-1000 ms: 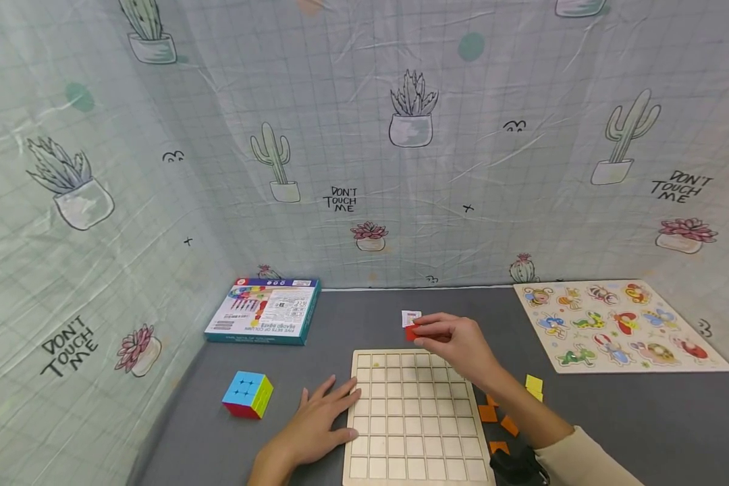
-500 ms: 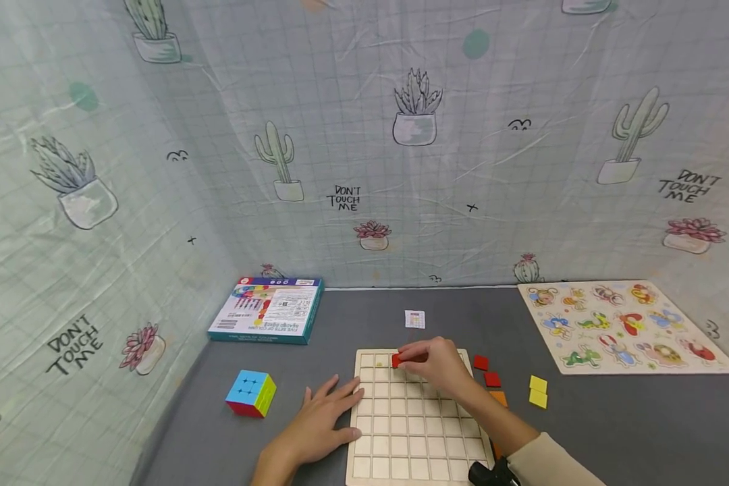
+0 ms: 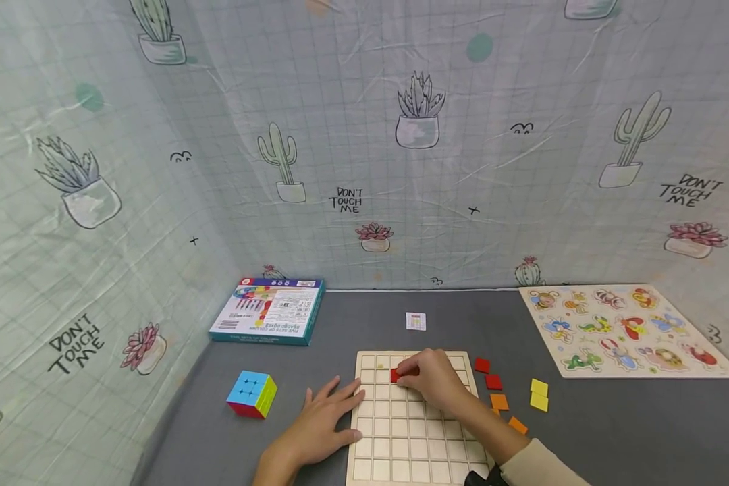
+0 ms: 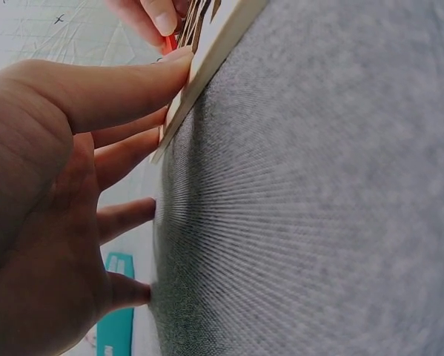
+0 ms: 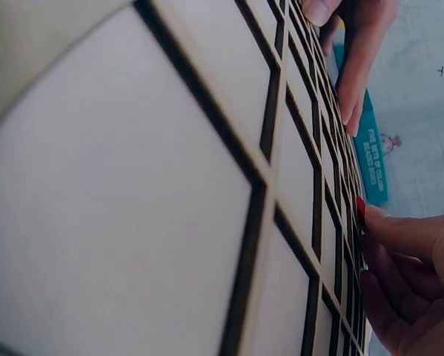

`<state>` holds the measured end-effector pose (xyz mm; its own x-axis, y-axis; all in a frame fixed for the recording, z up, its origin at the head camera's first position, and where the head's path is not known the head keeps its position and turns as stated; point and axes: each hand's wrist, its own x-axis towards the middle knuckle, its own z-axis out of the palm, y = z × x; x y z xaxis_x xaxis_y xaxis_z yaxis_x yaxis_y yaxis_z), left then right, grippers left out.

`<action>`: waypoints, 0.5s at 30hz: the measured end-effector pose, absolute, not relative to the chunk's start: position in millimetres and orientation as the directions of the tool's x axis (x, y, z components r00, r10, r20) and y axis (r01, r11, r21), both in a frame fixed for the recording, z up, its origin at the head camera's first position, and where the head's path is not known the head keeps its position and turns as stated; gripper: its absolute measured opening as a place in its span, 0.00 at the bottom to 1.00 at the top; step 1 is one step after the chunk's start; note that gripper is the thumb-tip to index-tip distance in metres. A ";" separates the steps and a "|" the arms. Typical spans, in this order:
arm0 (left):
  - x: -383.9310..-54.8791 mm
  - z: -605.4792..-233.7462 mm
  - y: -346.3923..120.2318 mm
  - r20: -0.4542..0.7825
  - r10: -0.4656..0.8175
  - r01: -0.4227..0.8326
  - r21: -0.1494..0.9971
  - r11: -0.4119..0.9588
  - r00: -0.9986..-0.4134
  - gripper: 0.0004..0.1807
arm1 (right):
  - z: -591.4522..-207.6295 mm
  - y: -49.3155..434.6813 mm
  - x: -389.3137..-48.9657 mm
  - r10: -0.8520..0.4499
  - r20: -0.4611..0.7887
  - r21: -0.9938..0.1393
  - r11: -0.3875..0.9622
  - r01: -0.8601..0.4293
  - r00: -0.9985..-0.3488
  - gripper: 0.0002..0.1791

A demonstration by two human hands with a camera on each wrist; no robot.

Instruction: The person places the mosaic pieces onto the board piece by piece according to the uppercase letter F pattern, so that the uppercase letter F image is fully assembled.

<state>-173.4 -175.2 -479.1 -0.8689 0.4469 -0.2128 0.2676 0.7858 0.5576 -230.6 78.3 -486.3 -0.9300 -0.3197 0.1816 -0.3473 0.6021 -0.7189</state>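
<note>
My right hand (image 3: pixel 434 383) pinches a small red square tile (image 3: pixel 395 375) between thumb and fingers, over the second row from the far edge of a wooden grid board (image 3: pixel 381 428). In the right wrist view the red tile (image 5: pixel 360 208) shows at the thumb tip, down at the board's ridges. Along the board's left edge rests my left hand (image 3: pixel 320 422), fingers spread. Its thumb (image 4: pixel 133 93) touches the board's side in the left wrist view, and the outer fingers reach down to the grey table.
Right of the board lie two red tiles (image 3: pixel 493 382), several orange tiles (image 3: pixel 499 402) and two yellow tiles (image 3: pixel 539 402). A small printed card (image 3: pixel 416 321) sits behind it. Further out are a puzzle cube (image 3: pixel 252 393), a teal-edged box (image 3: pixel 270 314) and an insect picture board (image 3: pixel 628 331).
My right hand has brought the red tile from beside the card back toward me, over the board and down onto its second row. The left hand has stayed at the board's edge.
</note>
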 end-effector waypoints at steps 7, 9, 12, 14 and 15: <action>-173.9 -480.4 -175.8 -0.216 0.451 0.268 0.561 0.783 -0.866 0.36 | -485.2 76.3 -229.6 -0.327 0.183 -0.703 0.615 -0.356 -0.927 0.07; -173.9 -480.5 -175.8 -0.216 0.454 0.270 0.562 0.782 -0.865 0.36 | -485.0 76.3 -229.4 -0.325 0.184 -0.699 0.621 -0.356 -0.928 0.07; -173.7 -479.8 -175.7 -0.211 0.458 0.274 0.566 0.778 -0.863 0.36 | -485.6 76.7 -229.6 -0.326 0.184 -0.701 0.618 -0.356 -0.928 0.07; -173.9 -479.2 -175.6 -0.208 0.461 0.278 0.567 0.775 -0.863 0.36 | -486.1 77.3 -229.7 -0.329 0.189 -0.702 0.614 -0.362 -0.925 0.07; -174.0 -478.9 -175.5 -0.208 0.462 0.279 0.567 0.775 -0.862 0.36 | -485.8 77.5 -229.7 -0.327 0.190 -0.706 0.610 -0.361 -0.926 0.07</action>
